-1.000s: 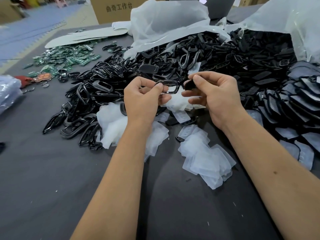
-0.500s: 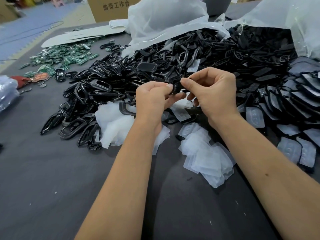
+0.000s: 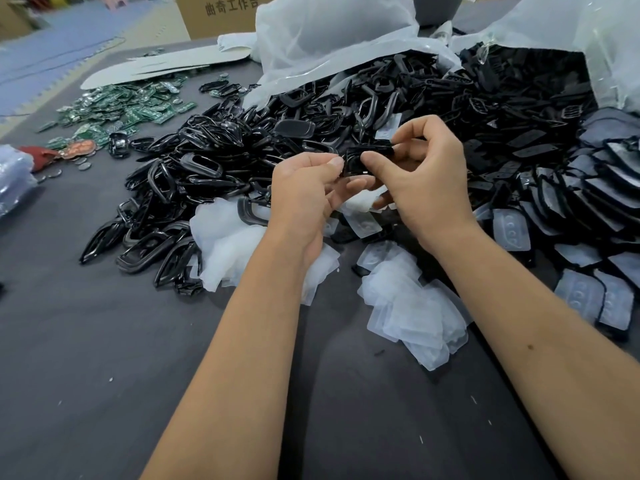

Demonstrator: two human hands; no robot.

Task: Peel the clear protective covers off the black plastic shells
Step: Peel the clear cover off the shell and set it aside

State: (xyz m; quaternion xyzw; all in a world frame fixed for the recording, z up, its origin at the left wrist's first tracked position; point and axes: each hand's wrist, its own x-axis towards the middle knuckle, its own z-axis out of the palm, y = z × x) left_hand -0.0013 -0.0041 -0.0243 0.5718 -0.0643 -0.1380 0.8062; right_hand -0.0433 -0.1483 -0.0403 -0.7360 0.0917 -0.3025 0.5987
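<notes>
Both hands meet above the middle of the dark table, holding one small black plastic shell between them. My left hand pinches its left edge with thumb and forefinger. My right hand grips its right side, thumb on the front face and fingers curled over the top. Whether a clear cover is still on this shell cannot be told. Loose clear covers lie in a heap just below my right wrist, and more covers lie under my left forearm.
A big pile of black shells spreads left and behind the hands, spilling from open plastic bags. Covered flat shells lie in rows at the right. Green circuit boards sit far left, a cardboard box at the back.
The hands have drawn together on the shell, which I turned from a sideways open frame to a compact piece between my fingertips. The view shifted slightly; the heaps stayed put.
</notes>
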